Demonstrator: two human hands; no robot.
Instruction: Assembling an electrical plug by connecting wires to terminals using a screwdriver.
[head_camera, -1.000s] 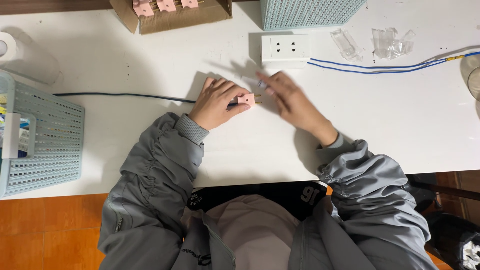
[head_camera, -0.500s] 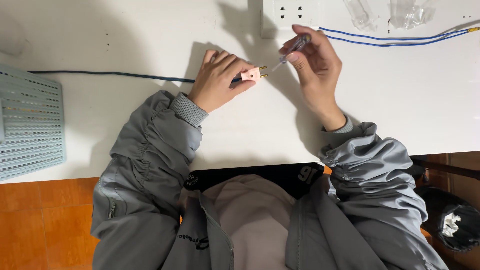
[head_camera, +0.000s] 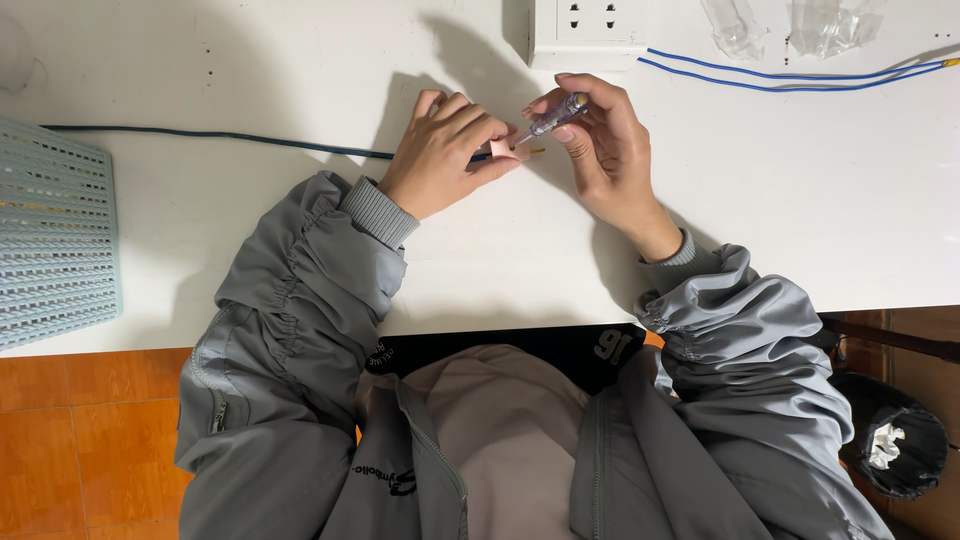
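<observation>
So my left hand is curled down on the white table, fingers pinching a small pink plastic connector block flat against the top, which I'd guess keeps it from twisting. My right hand pinches a little clear-handled purple screwdriver between thumb and fingertips, tilted so the tip meets the block. A dark blue cable trails off left from under the hand. White socket strip sits just above, light blue mesh basket far left.

Translucent glossy plastic screwdriver, matt white tabletop (smooth), perforated plastic basket.
</observation>
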